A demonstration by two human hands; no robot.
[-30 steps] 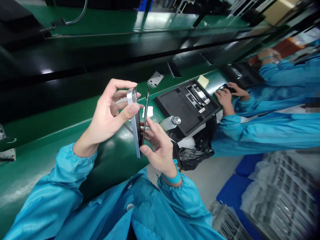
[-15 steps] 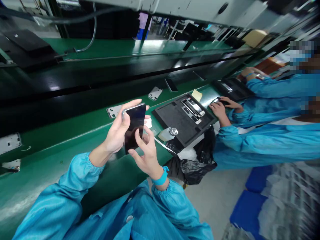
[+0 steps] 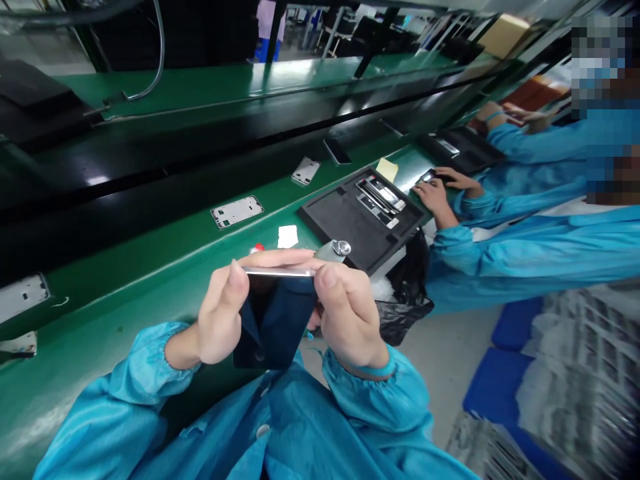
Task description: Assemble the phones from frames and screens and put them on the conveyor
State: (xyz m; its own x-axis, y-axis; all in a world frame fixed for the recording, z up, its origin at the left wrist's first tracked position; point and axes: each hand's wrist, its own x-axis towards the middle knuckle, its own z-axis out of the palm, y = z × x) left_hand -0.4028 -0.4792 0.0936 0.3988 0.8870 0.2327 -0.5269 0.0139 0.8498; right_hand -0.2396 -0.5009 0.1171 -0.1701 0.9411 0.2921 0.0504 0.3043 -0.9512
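Held between both hands is a smartphone (image 3: pixel 273 320) with a dark glossy screen and a silver edge, tilted so that its top edge faces me. My left hand (image 3: pixel 220 313) grips its left side, thumb at the upper corner. On the other side, my right hand (image 3: pixel 350 313) is closed round the right upper corner, its thumb on the edge. Fingers of both hands reach behind the phone, where they are partly hidden. Beyond the hands lie a white phone frame (image 3: pixel 237 211), a small white piece (image 3: pixel 287 236) and a bottle with a metal top (image 3: pixel 341 248).
A black foam tray (image 3: pixel 335 213) holding phone parts stands to the right, a black plastic bag (image 3: pixel 405 317) below it. Another phone frame (image 3: pixel 305 171) and a dark phone (image 3: pixel 337 151) lie along the bench. Co-workers in blue sleeves (image 3: pixel 510 253) work at the right.
The phone has come lower and tipped, its top edge now toward me. My right hand has moved from the screen to the phone's right corner. The view has shifted slightly.
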